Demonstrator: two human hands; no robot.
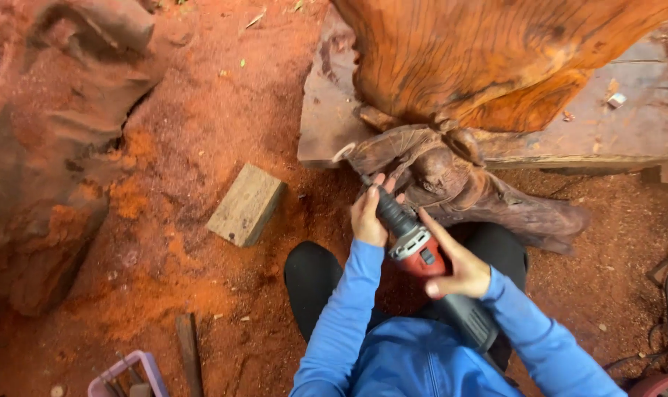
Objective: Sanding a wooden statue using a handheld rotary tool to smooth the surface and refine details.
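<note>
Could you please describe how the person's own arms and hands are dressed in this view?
Both arms are covered in long, bright blue sleeves of a soft, slightly creased fabric that end at the wrists. The left hand and the right hand are bare, with no gloves, and no rings, watch or markings can be seen.

One head camera looks steeply down, close above the hands [415, 242]

Wooden block [246, 204] on red sawdust; purple crate [126, 373] nearby.
</note>
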